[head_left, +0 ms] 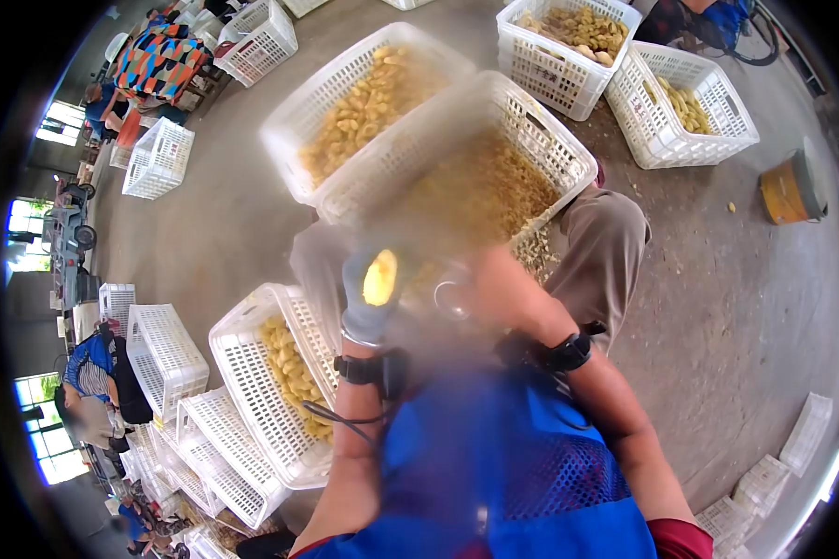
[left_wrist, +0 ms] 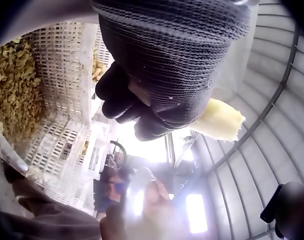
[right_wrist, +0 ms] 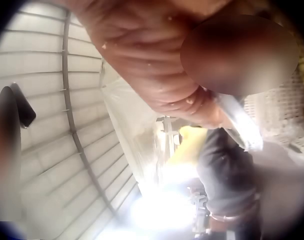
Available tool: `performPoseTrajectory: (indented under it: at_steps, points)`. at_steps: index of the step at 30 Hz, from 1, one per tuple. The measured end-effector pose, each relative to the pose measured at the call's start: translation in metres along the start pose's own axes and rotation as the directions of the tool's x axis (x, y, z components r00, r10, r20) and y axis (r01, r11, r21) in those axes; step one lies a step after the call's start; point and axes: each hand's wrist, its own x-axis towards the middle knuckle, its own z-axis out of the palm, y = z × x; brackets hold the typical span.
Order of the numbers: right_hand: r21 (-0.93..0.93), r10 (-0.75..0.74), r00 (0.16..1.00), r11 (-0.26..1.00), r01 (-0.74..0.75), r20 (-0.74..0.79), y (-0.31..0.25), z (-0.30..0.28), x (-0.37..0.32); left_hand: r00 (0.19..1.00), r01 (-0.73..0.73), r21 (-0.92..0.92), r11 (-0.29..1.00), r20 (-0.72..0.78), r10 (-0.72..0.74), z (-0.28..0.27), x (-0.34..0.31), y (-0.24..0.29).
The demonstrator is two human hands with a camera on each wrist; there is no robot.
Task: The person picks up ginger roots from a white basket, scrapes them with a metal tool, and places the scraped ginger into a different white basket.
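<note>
My left hand (head_left: 356, 312), in a dark grey knit glove (left_wrist: 167, 60), grips a pale yellow, peeled root-like piece (head_left: 380, 278). One end of that piece sticks out past the glove in the left wrist view. To its right, my bare right hand (head_left: 513, 291) holds a shiny metal tool (right_wrist: 240, 121); glare and blur hide its exact kind. Small pale flecks cling to the right palm. Both hands are above the lap, just this side of a white slatted crate (head_left: 555, 149) holding brownish-yellow shavings (head_left: 522, 191). A blurred patch covers part of this crate in the head view.
Beyond the shavings crate stands a crate (head_left: 284, 140) of yellow pieces; another crate (head_left: 242, 373) of them is at my left. Two more filled crates (head_left: 555, 79) stand at the back right. A yellow bucket (head_left: 788, 191) is far right. Stacked crates (head_left: 224, 456) and people occupy the left.
</note>
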Motion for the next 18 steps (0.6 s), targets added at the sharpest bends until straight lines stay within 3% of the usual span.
performPoseTrajectory:
  at_steps: [1, 3, 7, 10, 13, 15, 18]
  points:
    - [-0.071, -0.015, 1.000, 0.997, 0.017, 0.023, -0.007, 0.001, 0.000, 0.999, -0.038, 0.063, 0.997, -0.007, 0.039, 0.000, -0.001, -0.008]
    - [-0.162, 0.128, 0.980, 0.982, -0.102, 0.154, -0.026, -0.002, -0.005, 0.996, -0.089, 0.143, 0.986, -0.006, 0.091, 0.002, -0.006, -0.023]
    - [-0.067, 0.088, 0.989, 0.994, -0.081, 0.118, -0.023, 0.003, -0.008, 0.991, -0.126, 0.158, 0.979, 0.060, 0.118, 0.004, 0.001, -0.009]
    - [-0.063, 0.084, 0.990, 0.995, -0.077, 0.113, -0.013, 0.010, -0.008, 0.997, -0.080, 0.069, 0.994, 0.023, 0.079, 0.009, 0.002, 0.005]
    - [-0.046, 0.134, 0.978, 0.991, -0.128, 0.158, -0.011, 0.013, -0.009, 0.963, -0.269, 0.243, 0.932, 0.061, 0.262, 0.007, 0.005, 0.001]
    - [-0.014, 0.110, 0.987, 0.994, -0.109, 0.117, -0.010, 0.019, -0.013, 0.988, -0.143, 0.110, 0.984, 0.070, 0.136, 0.002, 0.003, 0.000]
    - [0.016, 0.043, 0.993, 0.999, -0.045, 0.107, 0.004, 0.030, -0.012, 0.990, -0.105, 0.004, 0.994, 0.096, 0.105, 0.000, 0.003, 0.000]
